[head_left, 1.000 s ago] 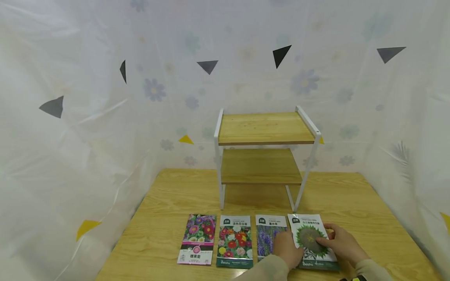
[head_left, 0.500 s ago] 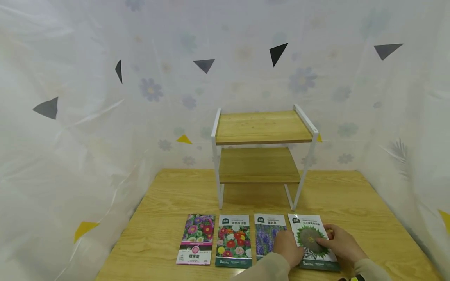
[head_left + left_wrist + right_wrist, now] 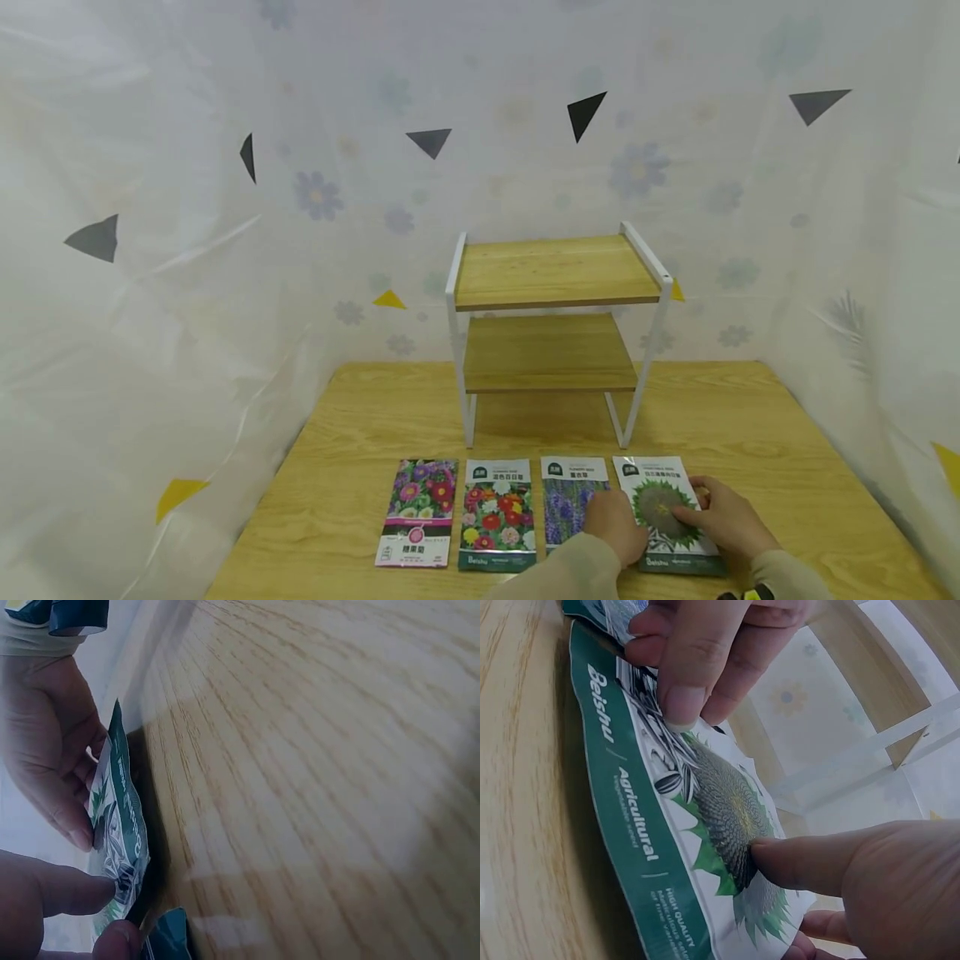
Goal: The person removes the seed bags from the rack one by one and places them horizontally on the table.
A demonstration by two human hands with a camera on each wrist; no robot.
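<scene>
A sunflower seed packet (image 3: 660, 508) lies at the right end of a row of seed packets near the table's front. My right hand (image 3: 727, 521) holds its right edge, thumb on the printed flower head and fingers behind. On the opposite edge my left hand (image 3: 617, 527) pinches the lower left side, thumb pressed on the front (image 3: 682, 701). The left wrist view shows the packet's green bottom edge (image 3: 129, 802) slightly raised off the wood. Partly covered by my left hand is the lavender seed packet (image 3: 566, 500) beside it.
Further left lie a zinnia seed packet (image 3: 497, 521) and a pink-banded aster packet (image 3: 417, 512). Behind the row stands a two-tier shelf (image 3: 555, 271) with white legs on the wooden table (image 3: 360, 425). Pale flower-patterned sheeting (image 3: 517, 192) surrounds the table.
The whole head view drifts slightly leftward. Both hands keep their hold on the sunflower seed packet, and the packets stay almost where they were.
</scene>
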